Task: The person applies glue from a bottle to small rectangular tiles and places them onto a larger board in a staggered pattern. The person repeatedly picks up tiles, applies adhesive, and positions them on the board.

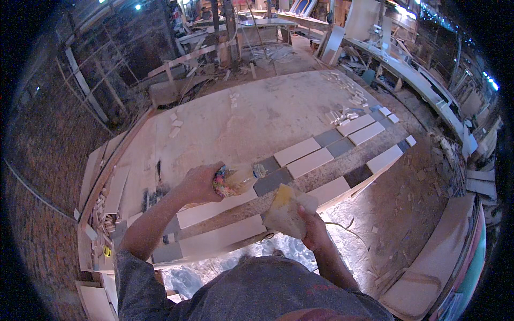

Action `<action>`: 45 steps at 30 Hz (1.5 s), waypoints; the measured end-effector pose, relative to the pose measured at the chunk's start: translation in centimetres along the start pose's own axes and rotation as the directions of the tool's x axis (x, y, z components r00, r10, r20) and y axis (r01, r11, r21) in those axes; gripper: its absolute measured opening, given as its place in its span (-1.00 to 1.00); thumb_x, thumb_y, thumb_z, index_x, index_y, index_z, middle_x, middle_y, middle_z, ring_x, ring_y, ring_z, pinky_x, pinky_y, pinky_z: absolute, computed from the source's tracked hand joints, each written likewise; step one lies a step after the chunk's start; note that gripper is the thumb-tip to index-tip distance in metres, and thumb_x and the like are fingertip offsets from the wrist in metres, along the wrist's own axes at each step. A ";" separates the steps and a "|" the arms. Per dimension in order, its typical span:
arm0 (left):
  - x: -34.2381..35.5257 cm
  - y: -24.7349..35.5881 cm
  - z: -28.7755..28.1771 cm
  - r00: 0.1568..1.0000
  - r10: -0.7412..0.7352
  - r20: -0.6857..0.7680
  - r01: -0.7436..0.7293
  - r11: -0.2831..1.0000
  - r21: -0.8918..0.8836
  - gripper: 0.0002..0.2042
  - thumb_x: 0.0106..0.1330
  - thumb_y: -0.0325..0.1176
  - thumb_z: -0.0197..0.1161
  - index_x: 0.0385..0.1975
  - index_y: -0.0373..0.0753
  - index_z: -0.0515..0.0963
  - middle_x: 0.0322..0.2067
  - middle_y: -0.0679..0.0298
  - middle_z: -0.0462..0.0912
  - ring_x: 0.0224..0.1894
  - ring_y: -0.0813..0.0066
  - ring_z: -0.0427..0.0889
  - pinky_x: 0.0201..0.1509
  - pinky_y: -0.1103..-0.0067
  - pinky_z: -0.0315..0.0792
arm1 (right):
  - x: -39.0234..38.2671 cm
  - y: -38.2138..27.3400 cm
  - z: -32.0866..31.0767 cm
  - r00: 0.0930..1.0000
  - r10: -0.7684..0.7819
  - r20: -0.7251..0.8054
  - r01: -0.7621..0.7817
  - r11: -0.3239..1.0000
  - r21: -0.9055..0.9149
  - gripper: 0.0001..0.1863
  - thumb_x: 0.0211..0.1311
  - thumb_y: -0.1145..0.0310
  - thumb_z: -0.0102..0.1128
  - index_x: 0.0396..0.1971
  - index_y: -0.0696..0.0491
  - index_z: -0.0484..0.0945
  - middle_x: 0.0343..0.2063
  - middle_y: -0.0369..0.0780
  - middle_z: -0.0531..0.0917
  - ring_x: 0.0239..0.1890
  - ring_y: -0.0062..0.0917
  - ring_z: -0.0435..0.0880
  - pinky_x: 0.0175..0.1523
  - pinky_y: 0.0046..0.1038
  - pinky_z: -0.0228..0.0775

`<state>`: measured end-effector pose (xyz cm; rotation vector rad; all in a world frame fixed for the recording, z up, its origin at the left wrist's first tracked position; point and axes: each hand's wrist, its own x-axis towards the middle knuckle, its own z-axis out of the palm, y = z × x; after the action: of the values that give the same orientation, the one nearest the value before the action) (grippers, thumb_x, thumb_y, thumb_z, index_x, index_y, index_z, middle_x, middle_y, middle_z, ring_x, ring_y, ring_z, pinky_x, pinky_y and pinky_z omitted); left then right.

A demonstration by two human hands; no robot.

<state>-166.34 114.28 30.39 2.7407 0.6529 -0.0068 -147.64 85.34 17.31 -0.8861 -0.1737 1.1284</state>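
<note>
My left hand [203, 182] is closed round a clear plastic bottle [238, 179] with a colourful wrap and some pale liquid, tilted nearly on its side with its neck to the right. My right hand [313, 230] grips a yellowish, worn foam pad [284, 214], held close to the bottle's neck. Both are over a wooden worktable [214, 123] where rows of pale rectangular pieces [297, 150] alternate with dark grey ones [273, 182]. Small light blocks [348, 85] lie scattered toward the far right of the tabletop.
Strips and offcuts [104, 214] line the table's left end, near a yellow tape measure [107, 251]. A long bench with boards [428, 91] runs along the right. Behind are cluttered timber benches [267, 24]. A curved padded panel [428, 257] stands at the lower right beside the dusty floor [396, 198].
</note>
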 end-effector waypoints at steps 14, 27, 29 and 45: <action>-0.7 0.6 0.3 0.996 0.036 -0.087 -0.038 0.999 -0.013 -0.39 -0.22 -0.21 0.55 -0.08 -0.17 0.49 -0.25 0.04 0.69 -0.12 -0.04 0.67 -0.04 0.19 0.52 | 1.0 -0.7 -1.8 1.000 0.026 0.012 -0.026 0.999 -0.023 -0.36 0.37 0.16 0.21 0.28 0.21 0.26 0.10 -0.06 0.54 0.10 -0.20 0.61 0.11 -0.14 0.58; -2.2 -1.1 1.8 0.996 -0.092 0.017 0.091 0.995 0.052 -0.19 -0.19 -0.24 0.55 0.21 -0.21 0.41 -0.06 -0.01 0.66 0.01 -0.06 0.63 0.12 0.23 0.52 | 1.5 -0.7 -0.4 0.995 0.101 0.003 -0.097 0.967 -0.235 -0.42 0.37 0.22 0.21 0.27 0.17 0.31 0.08 -0.13 0.56 0.10 -0.32 0.61 0.17 -0.23 0.52; -1.8 0.6 0.7 0.998 -0.070 -0.006 0.070 0.990 0.121 -0.18 -0.22 -0.26 0.56 0.20 -0.24 0.43 -0.02 -0.03 0.66 0.04 -0.07 0.63 0.17 0.25 0.51 | 0.8 -1.1 0.7 0.997 0.074 -0.004 -0.074 0.986 -0.147 -0.42 0.36 0.25 0.22 0.28 0.18 0.29 0.08 -0.12 0.56 0.09 -0.32 0.61 0.16 -0.25 0.53; -0.1 1.2 1.6 0.995 0.077 0.062 -0.098 0.843 0.529 -0.44 0.03 -0.23 0.50 0.06 -0.08 0.44 -0.08 0.20 0.62 0.04 0.16 0.63 0.01 0.22 0.56 | 1.0 2.3 0.3 0.970 0.245 0.008 -0.245 0.969 0.032 -0.38 0.31 0.27 0.31 0.24 0.22 0.25 0.00 -0.04 0.56 0.00 -0.26 0.67 0.05 -0.21 0.64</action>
<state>-165.82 112.74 29.22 3.2939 0.5803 -0.2582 -148.98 86.70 15.63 -0.8930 -0.0489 1.3589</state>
